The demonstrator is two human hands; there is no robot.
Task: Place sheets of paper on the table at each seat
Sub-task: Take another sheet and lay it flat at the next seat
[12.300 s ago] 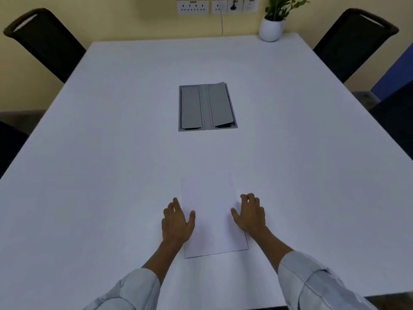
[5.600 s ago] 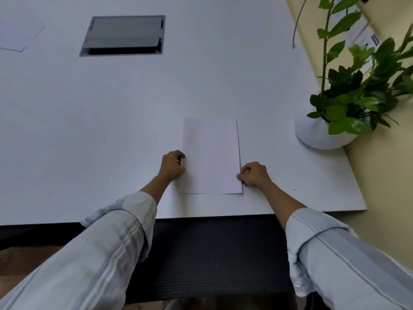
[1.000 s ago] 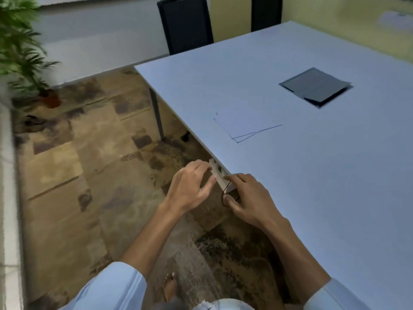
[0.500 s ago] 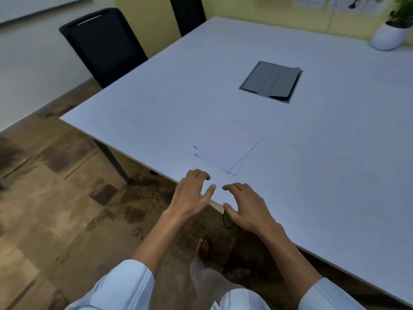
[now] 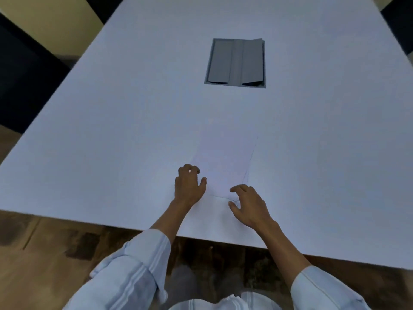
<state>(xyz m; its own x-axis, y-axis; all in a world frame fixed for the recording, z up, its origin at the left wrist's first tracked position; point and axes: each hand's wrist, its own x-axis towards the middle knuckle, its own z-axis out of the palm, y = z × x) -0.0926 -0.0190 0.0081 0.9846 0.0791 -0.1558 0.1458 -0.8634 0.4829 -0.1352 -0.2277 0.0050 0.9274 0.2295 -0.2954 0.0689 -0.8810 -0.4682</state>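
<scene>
A small stack of white paper sheets [image 5: 225,162] lies on the white table [image 5: 111,130], its near end close to the table's front edge. My left hand [image 5: 188,186] rests on the stack's left near corner with its fingers bent, fingertips on the paper. My right hand [image 5: 248,203] hovers over or touches the right near corner, fingers spread and loosely curved. Neither hand visibly grips a sheet. The paper's edges are faint against the table.
A grey recessed cable box [image 5: 235,62] with folding lids sits in the table's middle. Dark chairs stand at the far left [image 5: 24,70] and far right [image 5: 400,21]. Brown patterned floor [image 5: 44,253] lies below the front edge.
I have come round to face the table's end squarely. Both hands moved from the table edge forward onto the near end of the paper stack.
</scene>
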